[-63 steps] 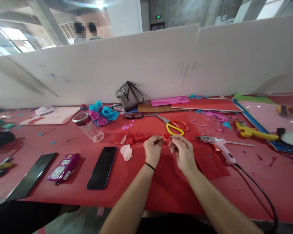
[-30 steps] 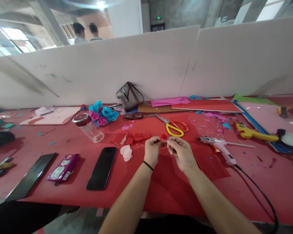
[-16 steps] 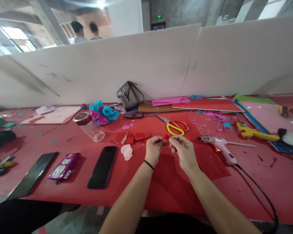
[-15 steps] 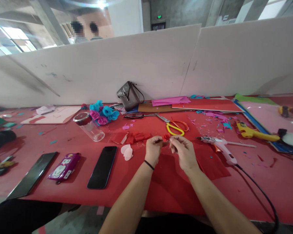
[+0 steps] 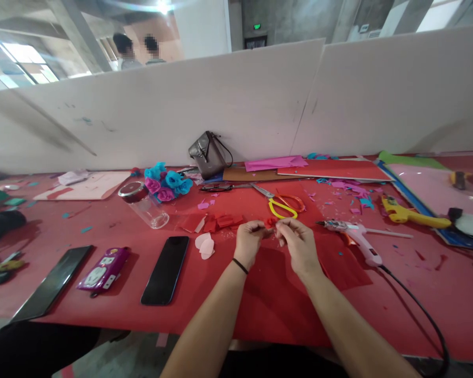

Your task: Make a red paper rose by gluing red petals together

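Observation:
A small crumpled piece of red crepe paper (image 5: 270,223) is pinched between my two hands, over the red table. My left hand (image 5: 250,239), with a black band at the wrist, grips its left side with closed fingers. From the right, my right hand (image 5: 297,241) holds it between thumb and fingers. Just beyond lie yellow-and-orange-handled scissors (image 5: 283,208). Red crepe paper strips (image 5: 220,221) and pale pink paper petals (image 5: 205,245) are left of my hands. A pink-white glue gun (image 5: 357,236) lies to the right, beside a red paper sheet (image 5: 345,268).
Blue and pink paper flowers (image 5: 167,182) stand behind a clear jar (image 5: 144,205). A black phone (image 5: 165,270), a purple device (image 5: 104,269) and a dark flat case (image 5: 55,283) lie left. A grey pouch (image 5: 208,155) leans on the white partition (image 5: 181,115). A yellow glue gun (image 5: 413,214) lies right.
The red crepe paper between my fingers has shifted and turned slightly. My hands stay in nearly the same place, with small finger movements. The things on the table have not moved.

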A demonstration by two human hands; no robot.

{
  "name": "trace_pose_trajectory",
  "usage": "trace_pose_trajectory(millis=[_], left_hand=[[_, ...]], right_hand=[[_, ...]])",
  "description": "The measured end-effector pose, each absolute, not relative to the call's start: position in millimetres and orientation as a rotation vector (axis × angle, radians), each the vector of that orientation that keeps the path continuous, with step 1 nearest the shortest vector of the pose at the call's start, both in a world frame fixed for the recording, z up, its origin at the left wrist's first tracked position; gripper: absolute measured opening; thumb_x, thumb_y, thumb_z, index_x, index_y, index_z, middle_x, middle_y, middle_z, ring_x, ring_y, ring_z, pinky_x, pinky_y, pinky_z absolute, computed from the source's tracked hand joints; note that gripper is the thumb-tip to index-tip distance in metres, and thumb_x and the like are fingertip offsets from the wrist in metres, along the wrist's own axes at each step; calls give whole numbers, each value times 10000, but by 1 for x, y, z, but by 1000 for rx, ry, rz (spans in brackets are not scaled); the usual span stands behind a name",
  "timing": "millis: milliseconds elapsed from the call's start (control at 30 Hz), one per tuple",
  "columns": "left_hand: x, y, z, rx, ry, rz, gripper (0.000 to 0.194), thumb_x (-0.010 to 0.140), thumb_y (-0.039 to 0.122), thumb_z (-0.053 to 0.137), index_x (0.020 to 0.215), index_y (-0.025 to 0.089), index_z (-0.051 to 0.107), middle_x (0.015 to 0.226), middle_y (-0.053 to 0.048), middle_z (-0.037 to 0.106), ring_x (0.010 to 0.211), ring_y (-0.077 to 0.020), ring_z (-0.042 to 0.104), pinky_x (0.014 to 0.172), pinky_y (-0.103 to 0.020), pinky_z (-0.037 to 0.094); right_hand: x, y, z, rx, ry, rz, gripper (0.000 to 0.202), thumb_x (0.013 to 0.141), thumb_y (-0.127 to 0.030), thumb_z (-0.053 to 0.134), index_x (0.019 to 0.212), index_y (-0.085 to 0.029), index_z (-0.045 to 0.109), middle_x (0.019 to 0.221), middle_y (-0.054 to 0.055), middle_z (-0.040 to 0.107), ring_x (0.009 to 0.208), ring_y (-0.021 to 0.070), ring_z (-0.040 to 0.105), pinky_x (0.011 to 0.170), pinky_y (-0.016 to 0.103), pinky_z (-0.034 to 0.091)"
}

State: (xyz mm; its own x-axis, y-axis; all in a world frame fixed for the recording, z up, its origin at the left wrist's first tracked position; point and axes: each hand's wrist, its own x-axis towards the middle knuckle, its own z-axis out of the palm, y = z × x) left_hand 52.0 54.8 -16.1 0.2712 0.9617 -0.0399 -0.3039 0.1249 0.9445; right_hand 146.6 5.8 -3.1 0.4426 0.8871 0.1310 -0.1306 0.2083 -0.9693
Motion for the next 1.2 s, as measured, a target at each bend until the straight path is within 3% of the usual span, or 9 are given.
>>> trace_pose_trajectory(millis=[167, 367, 633, 833, 1200], left_hand=[[51, 54, -16, 945, 810, 1089, 278, 484, 335, 823, 584, 120, 678, 554, -10, 648, 540, -108, 589, 668, -288, 522], [49, 56, -15, 819, 806, 1076, 287, 431, 294, 843, 598, 125, 682, 641, -30, 693, 589, -122, 630, 668, -276, 524], [49, 61, -19, 974, 822, 1167, 40, 530, 132, 711, 559, 151, 690, 562, 9, 660, 554, -110, 593, 679, -268, 527], [47, 64, -19, 1181, 881, 1195, 209, 591, 40, 553, 615, 160, 722, 648, -8, 699, 616, -130, 616, 695, -272, 532], [47, 63, -23, 1185, 840, 1190, 169, 605, 89, 607, 682, 159, 739, 688, -23, 720, 633, -138, 635, 714, -283, 539]], right_hand=[[146, 4, 0, -1103, -804, 855, 200, 728, -335, 603, 584, -196, 592, 492, -38, 514, 421, 79, 408, 434, 225, 320], [146, 7, 1, -1118, -740, 815, 96, 667, -302, 642, 677, -208, 626, 540, -46, 535, 457, 85, 428, 475, 231, 349], [148, 6, -2, -1153, -810, 740, 125, 674, -325, 646, 704, -203, 647, 599, -34, 547, 578, 117, 457, 570, 254, 353], [147, 7, -3, -1111, -808, 818, 121, 677, -324, 646, 695, -208, 618, 615, -40, 534, 592, 119, 448, 575, 251, 343], [148, 7, -5, -1141, -919, 761, 112, 727, -302, 624, 672, -207, 602, 601, -42, 527, 599, 119, 439, 591, 246, 338]])
